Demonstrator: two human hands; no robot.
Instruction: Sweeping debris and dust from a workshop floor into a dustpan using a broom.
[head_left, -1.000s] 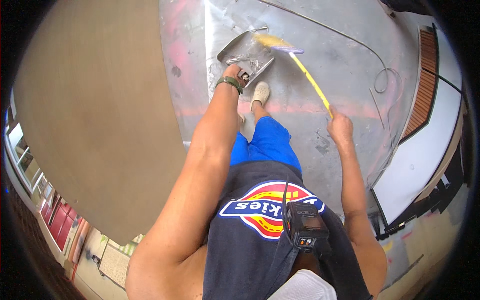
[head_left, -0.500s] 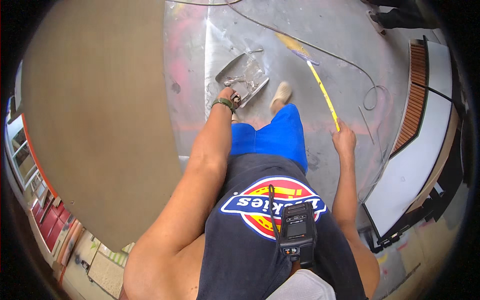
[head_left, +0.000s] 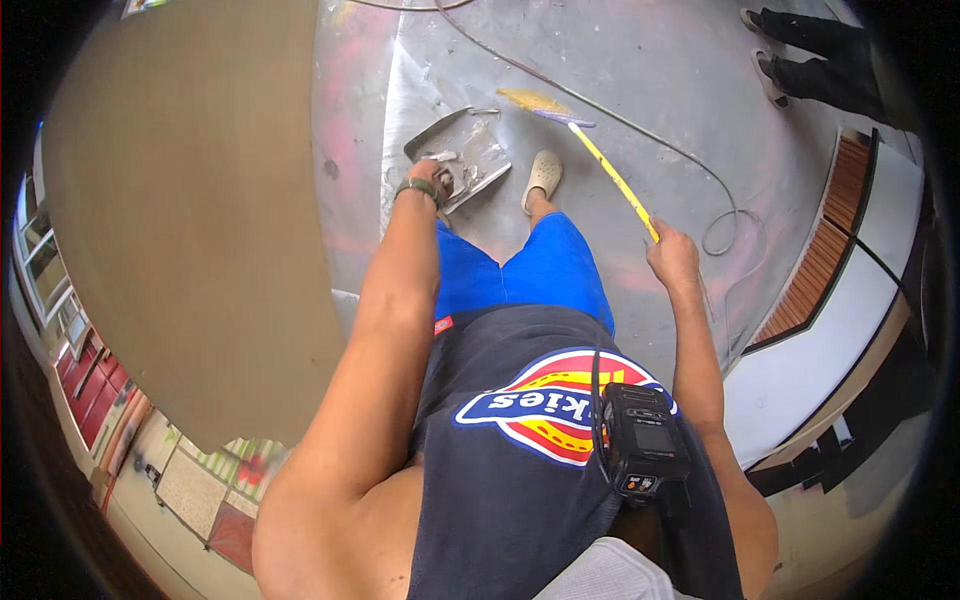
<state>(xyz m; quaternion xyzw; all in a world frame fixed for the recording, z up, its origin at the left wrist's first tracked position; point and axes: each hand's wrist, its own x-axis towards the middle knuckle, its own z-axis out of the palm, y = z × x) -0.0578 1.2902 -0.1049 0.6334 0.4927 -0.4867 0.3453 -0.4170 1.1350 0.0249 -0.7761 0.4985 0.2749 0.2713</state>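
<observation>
My left hand [head_left: 430,178], with a green band at the wrist, is closed at the near-left side of a metal dustpan [head_left: 488,160], gripping its handle, which is mostly hidden by the fingers. Pale scraps and dust lie in the pan. Out to the right, my right hand [head_left: 673,255] is wrapped round the yellow stick of a broom [head_left: 612,175]. The straw-coloured broom head [head_left: 528,101] reaches the floor just beyond the pan's far right side, apart from it. A thin scrap [head_left: 485,111] shows at the pan's far edge.
A large brown panel [head_left: 190,200] fills the left side. A grey hose [head_left: 620,118] runs across the floor and loops at right. Another person's legs [head_left: 815,65] stand at far right, above a white-and-slatted panel [head_left: 815,380]. My clog [head_left: 543,178] is beside the pan.
The broom head has swung left, closer to the dustpan's far side. My left hand keeps its grip on the dustpan. More of the other person's legs shows at the upper right.
</observation>
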